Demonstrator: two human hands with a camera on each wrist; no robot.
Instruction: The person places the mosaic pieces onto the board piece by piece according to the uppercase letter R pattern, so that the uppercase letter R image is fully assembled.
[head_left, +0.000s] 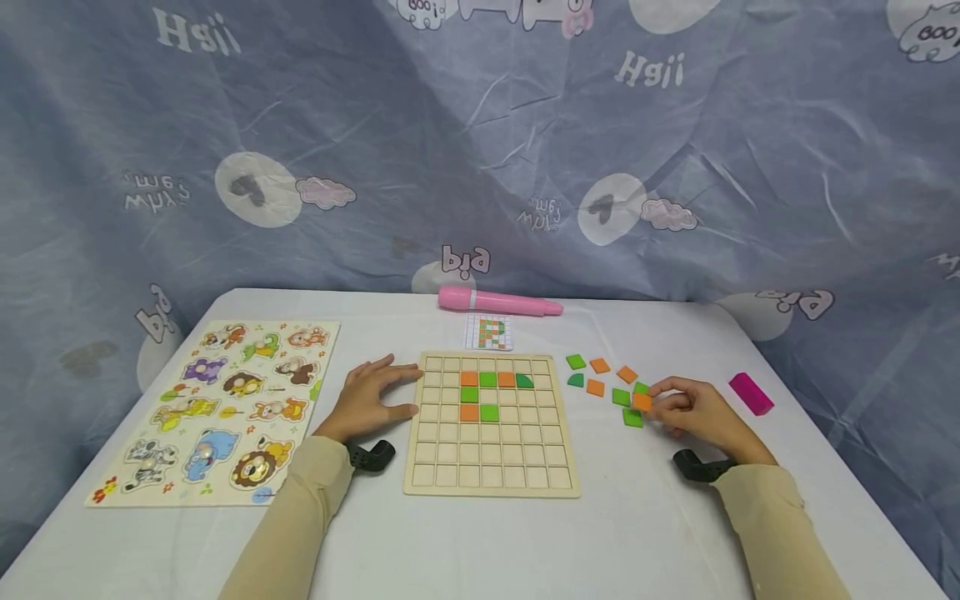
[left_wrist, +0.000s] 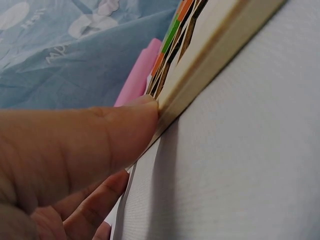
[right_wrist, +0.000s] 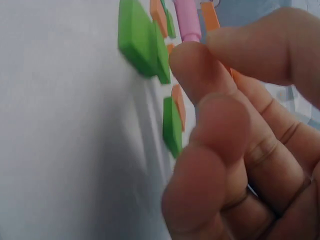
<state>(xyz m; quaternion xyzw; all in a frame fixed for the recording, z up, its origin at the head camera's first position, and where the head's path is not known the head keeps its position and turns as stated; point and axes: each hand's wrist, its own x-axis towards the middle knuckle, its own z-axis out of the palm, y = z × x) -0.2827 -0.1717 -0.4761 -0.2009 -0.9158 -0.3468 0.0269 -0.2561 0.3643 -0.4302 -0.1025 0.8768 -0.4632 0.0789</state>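
A wooden grid board [head_left: 491,479] lies mid-table with several orange and green tiles in its upper cells, among them a green quarter-round [head_left: 524,381]. My left hand [head_left: 367,400] rests at the board's left edge, thumb and fingers spread; in the left wrist view the thumb [left_wrist: 125,125] touches the board's side [left_wrist: 200,75]. To the right of the board, my right hand [head_left: 693,412] pinches an orange square tile [head_left: 641,402] between thumb and fingertip. It hovers at a loose cluster of tiles, with green squares [head_left: 633,418] close by. The fingers partly hide that orange tile [right_wrist: 210,16] in the right wrist view.
Behind the board lie a pattern card [head_left: 491,332] and a pink pen-like stick [head_left: 498,302]. An animal puzzle board [head_left: 225,408] covers the table's left side. A magenta block [head_left: 751,393] lies beyond the right hand. Loose tiles [head_left: 599,366] are scattered right of the board.
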